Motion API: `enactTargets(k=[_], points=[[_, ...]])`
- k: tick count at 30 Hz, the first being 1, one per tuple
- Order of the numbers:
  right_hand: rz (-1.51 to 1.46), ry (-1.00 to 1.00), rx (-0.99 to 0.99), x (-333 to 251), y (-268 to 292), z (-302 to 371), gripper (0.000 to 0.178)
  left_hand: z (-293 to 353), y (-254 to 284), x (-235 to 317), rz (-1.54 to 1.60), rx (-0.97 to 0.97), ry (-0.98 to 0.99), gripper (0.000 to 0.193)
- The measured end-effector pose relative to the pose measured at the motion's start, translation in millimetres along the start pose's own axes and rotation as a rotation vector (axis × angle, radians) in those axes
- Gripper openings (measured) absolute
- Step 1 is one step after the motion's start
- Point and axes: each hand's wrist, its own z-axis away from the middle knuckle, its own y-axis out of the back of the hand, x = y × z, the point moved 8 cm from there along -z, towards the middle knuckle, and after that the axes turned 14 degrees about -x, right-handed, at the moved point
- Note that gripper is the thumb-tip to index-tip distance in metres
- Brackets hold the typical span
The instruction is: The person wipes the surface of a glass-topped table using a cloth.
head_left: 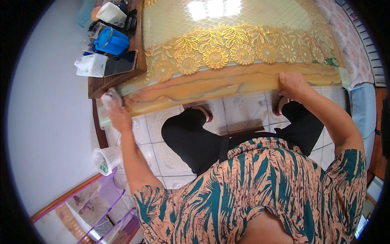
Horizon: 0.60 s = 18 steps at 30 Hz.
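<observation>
My left hand (118, 114) is closed around a crumpled white cloth (110, 97) at the left end of the table's front edge. My right hand (293, 85) grips the orange front edge of the table (227, 83) near its right end. A translucent gold cover with a lace flower border (227, 53) lies over the table top and hangs toward that edge. My legs in black trousers and my feet are under the table on a tiled floor.
On a wooden tray (140, 49) at the table's left stand a blue lidded container (110, 40), a dark phone (121, 63), a white tissue pack (91, 65) and a white-capped jar (111, 14). A white cup (106, 159) and a purple rack (97, 211) stand lower left.
</observation>
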Motion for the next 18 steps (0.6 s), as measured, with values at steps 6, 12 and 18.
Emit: enactTargets(k=[6,12,18], points=[[0.002,-0.021,-0.038,10,-8,-7,0.026,70,44,200,0.126,0.188,-0.327,0.040],[0.026,-0.001,-0.018,4,2,-7,0.026,135,60,350,0.214,0.111,-0.579,0.043],[0.000,-0.021,-0.040,6,0,-9,0.031,120,55,289,0.234,0.139,-0.505,0.044]])
